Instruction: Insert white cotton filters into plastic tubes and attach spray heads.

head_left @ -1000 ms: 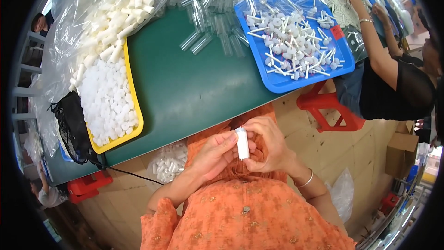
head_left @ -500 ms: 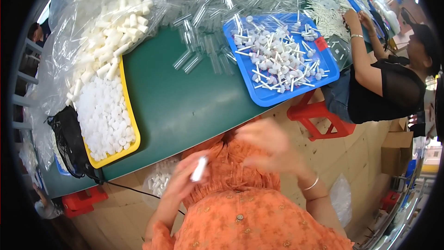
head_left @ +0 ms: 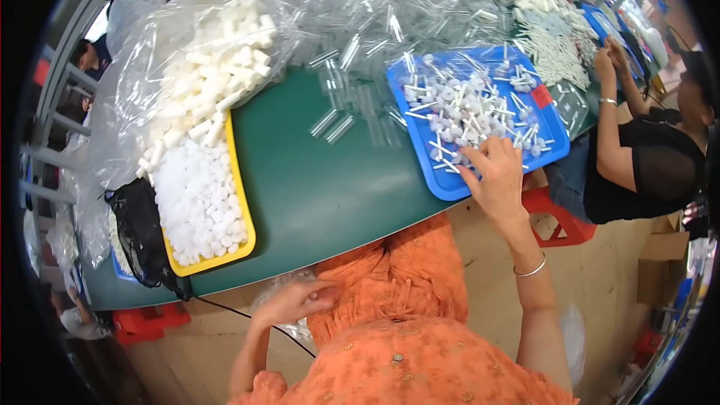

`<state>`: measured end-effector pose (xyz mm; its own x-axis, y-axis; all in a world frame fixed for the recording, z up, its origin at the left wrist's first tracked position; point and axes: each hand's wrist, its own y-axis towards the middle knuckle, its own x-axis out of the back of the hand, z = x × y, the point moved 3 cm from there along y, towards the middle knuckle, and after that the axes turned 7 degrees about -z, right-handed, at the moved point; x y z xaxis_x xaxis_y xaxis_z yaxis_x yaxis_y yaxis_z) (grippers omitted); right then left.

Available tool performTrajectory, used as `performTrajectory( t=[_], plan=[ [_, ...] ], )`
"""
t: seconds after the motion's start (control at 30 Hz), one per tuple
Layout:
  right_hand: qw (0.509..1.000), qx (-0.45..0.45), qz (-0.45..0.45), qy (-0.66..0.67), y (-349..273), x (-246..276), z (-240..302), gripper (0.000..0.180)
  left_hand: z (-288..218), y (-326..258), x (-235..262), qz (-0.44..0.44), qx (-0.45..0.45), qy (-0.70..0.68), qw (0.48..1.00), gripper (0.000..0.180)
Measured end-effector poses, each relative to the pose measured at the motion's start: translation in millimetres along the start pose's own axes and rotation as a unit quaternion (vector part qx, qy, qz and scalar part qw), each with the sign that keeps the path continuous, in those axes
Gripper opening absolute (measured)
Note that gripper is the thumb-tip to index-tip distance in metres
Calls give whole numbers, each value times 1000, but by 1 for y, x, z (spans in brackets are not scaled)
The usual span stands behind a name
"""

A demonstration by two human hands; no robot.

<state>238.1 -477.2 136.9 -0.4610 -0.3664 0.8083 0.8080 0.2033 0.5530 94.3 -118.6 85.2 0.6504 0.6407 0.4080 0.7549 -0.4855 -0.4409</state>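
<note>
My right hand (head_left: 495, 180) reaches into the near edge of the blue tray (head_left: 442, 189), thumb and fingers apart over a heap of small white sticks with round translucent caps (head_left: 469, 109). Its fingertips touch or hover just over these pieces; I cannot tell which. Lower and to the left, my left hand (head_left: 294, 301) hangs by my lap with its fingers partly stretched out, and nothing shows in it. A clear bag of small white pieces (head_left: 298, 328) lies beneath it, mostly hidden by the hand.
A yellow tray (head_left: 246, 236) of white caps stands at the left, below a plastic bag of cream-white cylinders (head_left: 217, 67). Clear tubes (head_left: 360, 30) are heaped at the back of the green table (head_left: 315, 195). A black mesh bag (head_left: 139, 236) lies far left; a co-worker (head_left: 652, 157) sits at right.
My right hand has moved from before my body up into the blue tray. The short white tube in my left hand is gone from sight, and that hand has dropped lower.
</note>
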Motion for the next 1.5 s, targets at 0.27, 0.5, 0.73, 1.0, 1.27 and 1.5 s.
performTrajectory(
  t=[0.27, 0.5, 0.73, 1.0, 1.27, 1.5],
  plan=[
    [949, -171, -8, 263, -6, 17, -18, 22, -79, 83, 149, -431, -119, 68, 892, 13],
    [805, -272, -72, 523, -13, 21, -23, 22, -7, 78, 243, -568, 5, 440, 696, 13],
    [687, -322, -139, 637, -31, 8, 16, 29, -32, 58, 223, -585, -48, 374, 718, 21],
    [496, -424, 37, 757, -60, -14, 91, 28, -114, 97, 10, -128, -48, -253, 958, 26],
    [473, -441, 58, 761, -75, -21, 77, 29, -114, 111, -14, -34, 43, -364, 930, 29],
    [465, -434, 58, 770, -81, -24, 77, 30, -118, 94, -7, -284, -210, 65, 933, 25]
  ],
)
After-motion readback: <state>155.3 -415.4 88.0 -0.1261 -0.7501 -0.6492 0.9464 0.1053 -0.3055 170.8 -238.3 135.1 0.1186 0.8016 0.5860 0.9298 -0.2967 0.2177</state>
